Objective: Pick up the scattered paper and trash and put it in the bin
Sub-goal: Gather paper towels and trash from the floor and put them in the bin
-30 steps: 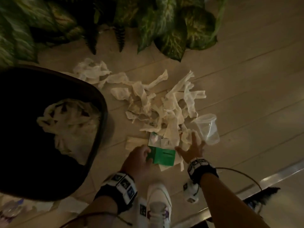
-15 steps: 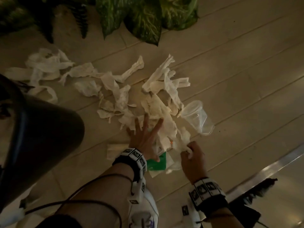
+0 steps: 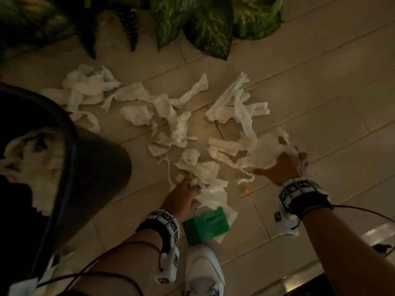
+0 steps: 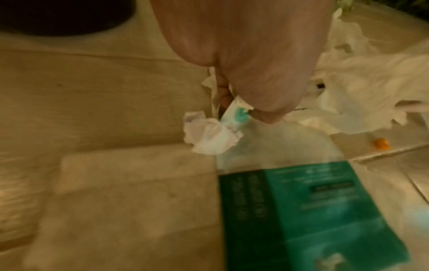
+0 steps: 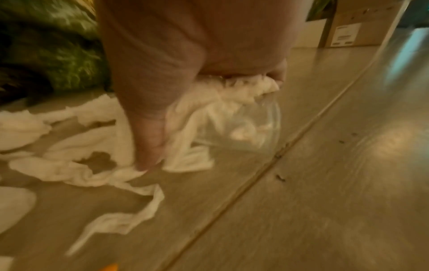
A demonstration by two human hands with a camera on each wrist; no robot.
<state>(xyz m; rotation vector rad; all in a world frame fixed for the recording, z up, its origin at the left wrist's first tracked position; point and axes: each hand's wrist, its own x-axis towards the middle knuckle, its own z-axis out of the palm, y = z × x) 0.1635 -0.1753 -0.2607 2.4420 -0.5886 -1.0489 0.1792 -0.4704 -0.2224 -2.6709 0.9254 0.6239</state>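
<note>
White tissue strips (image 3: 171,116) lie scattered over the pale floor. My left hand (image 3: 183,193) grips a clump of tissue (image 3: 203,169) and a small white-and-teal wrapper (image 4: 234,113) near the green box (image 3: 205,226). My right hand (image 3: 280,167) holds a bunch of tissue (image 3: 265,150) together with the clear plastic cup (image 5: 243,126), low over the floor at the right. The black bin (image 3: 85,171) stands at the left, tilted toward me, with white paper (image 3: 27,154) inside it.
Large green plant leaves (image 3: 209,26) hang over the far edge of the mess. A small orange bit (image 3: 245,191) lies on the floor between my hands. My white shoe (image 3: 203,272) stands just behind the green box. A cardboard box (image 5: 357,23) stands far off.
My left hand has closed on tissue near the green box. My right hand has moved out to the right and gathered the cup with tissue. The view has swung so the bin's inside shows again.
</note>
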